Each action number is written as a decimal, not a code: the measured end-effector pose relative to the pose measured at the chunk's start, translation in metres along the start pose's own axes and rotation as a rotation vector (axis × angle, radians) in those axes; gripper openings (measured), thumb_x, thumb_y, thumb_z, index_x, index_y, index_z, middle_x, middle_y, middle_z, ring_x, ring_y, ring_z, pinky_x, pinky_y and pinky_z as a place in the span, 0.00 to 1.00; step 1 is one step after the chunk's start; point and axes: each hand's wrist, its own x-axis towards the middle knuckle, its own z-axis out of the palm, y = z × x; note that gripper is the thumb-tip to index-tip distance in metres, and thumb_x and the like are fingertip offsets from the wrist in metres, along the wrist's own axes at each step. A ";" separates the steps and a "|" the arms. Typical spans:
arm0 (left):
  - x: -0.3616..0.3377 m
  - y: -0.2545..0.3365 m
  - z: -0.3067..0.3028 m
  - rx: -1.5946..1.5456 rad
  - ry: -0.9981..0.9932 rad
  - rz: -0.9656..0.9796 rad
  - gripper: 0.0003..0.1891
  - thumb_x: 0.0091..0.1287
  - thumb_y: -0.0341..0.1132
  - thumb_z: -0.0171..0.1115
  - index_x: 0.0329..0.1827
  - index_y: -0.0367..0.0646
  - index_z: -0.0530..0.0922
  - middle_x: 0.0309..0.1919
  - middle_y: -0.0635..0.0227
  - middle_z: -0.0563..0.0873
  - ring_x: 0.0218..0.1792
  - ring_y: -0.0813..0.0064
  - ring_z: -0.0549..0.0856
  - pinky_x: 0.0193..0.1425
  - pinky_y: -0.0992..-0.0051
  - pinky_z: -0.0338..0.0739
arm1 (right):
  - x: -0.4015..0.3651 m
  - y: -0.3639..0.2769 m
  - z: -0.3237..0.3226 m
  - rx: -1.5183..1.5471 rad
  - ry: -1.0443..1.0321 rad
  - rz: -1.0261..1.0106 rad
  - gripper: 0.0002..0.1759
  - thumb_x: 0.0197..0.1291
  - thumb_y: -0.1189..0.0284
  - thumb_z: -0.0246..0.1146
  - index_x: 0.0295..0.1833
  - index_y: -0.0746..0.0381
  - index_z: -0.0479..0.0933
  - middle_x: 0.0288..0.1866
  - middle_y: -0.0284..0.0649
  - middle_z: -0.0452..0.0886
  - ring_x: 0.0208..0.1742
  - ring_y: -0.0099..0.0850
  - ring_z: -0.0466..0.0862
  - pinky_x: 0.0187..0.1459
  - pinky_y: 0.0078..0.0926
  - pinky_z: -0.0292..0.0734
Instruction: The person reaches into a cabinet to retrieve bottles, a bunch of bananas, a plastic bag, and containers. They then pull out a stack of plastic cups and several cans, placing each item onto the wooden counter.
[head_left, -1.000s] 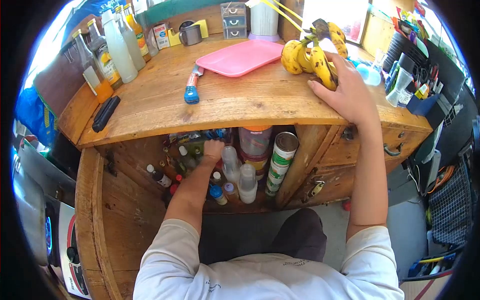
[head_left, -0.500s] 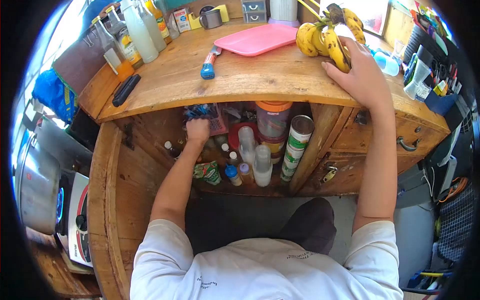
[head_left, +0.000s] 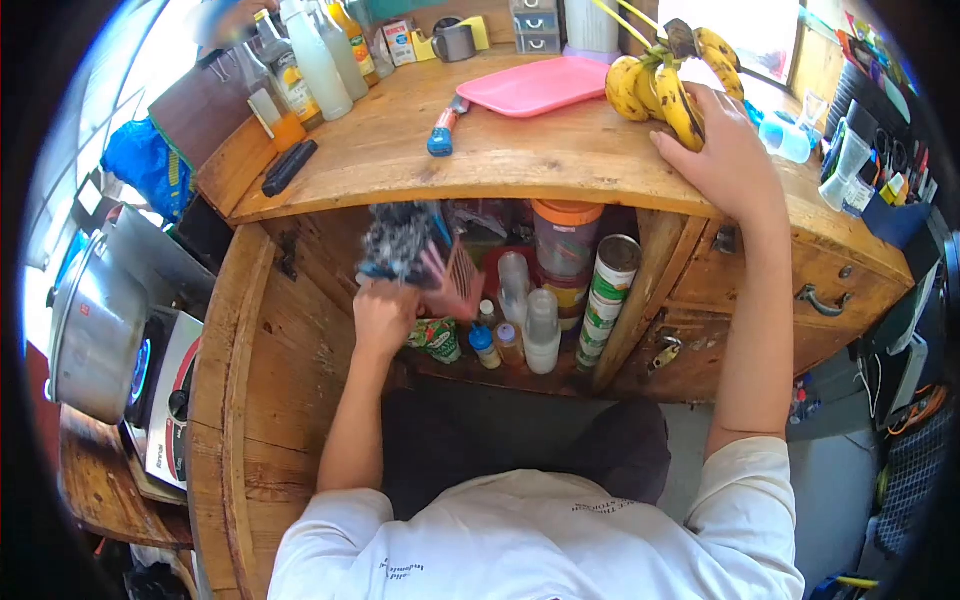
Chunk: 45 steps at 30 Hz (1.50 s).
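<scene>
My left hand (head_left: pixel 386 318) is closed at the near left side of a pink perforated basket (head_left: pixel 458 282) in the open cabinet. The basket is tilted and blurred by motion, with crinkled grey and dark packets (head_left: pixel 402 238) heaped in it. What the fingertips press on is hidden. My right hand (head_left: pixel 722 160) lies on the tabletop with thumb and fingers apart, right beside a bunch of spotted bananas (head_left: pixel 655 90). Below the basket stand a green packet (head_left: pixel 436 340) and a blue-capped bottle (head_left: pixel 484 346).
Stacked clear cups (head_left: pixel 543 335), a tall can (head_left: pixel 609 295) and an orange-lidded tub (head_left: pixel 566 238) stand in the cabinet. A pink tray (head_left: pixel 535 88) and a blue-handled knife (head_left: pixel 443 130) lie on the counter (head_left: pixel 540 165). At left, a pot (head_left: pixel 95 335) sits over a lit burner.
My left hand has come toward me and down, drawing the pink basket forward out of the cabinet's depth and tilting it. My right hand stays by the bananas. The view has shifted slightly.
</scene>
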 end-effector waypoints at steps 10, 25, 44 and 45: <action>-0.050 0.071 -0.160 -0.694 -0.156 -0.144 0.06 0.52 0.29 0.78 0.31 0.41 0.90 0.32 0.61 0.92 0.40 0.60 0.92 0.50 0.63 0.85 | -0.001 -0.007 -0.006 -0.031 -0.036 0.037 0.38 0.61 0.52 0.67 0.71 0.65 0.72 0.65 0.59 0.81 0.71 0.54 0.76 0.72 0.49 0.72; 0.211 0.006 -0.267 0.089 0.267 -0.156 0.13 0.60 0.39 0.77 0.41 0.39 0.88 0.31 0.59 0.89 0.36 0.64 0.89 0.42 0.68 0.80 | -0.002 -0.005 -0.011 0.056 -0.040 0.063 0.40 0.60 0.52 0.70 0.71 0.65 0.72 0.64 0.56 0.81 0.67 0.53 0.79 0.70 0.45 0.73; 0.222 0.024 -0.163 0.026 0.604 0.011 0.12 0.72 0.40 0.69 0.52 0.44 0.88 0.41 0.58 0.92 0.39 0.56 0.92 0.48 0.62 0.86 | 0.000 0.000 -0.006 0.074 -0.018 0.073 0.39 0.60 0.53 0.69 0.71 0.64 0.73 0.67 0.56 0.80 0.70 0.52 0.79 0.71 0.45 0.74; 0.182 0.056 -0.151 -0.086 0.568 0.004 0.08 0.72 0.36 0.68 0.44 0.40 0.87 0.37 0.58 0.91 0.39 0.59 0.91 0.49 0.64 0.86 | -0.001 0.000 -0.004 0.083 -0.004 0.065 0.39 0.60 0.53 0.69 0.71 0.64 0.73 0.66 0.57 0.81 0.69 0.52 0.79 0.71 0.45 0.74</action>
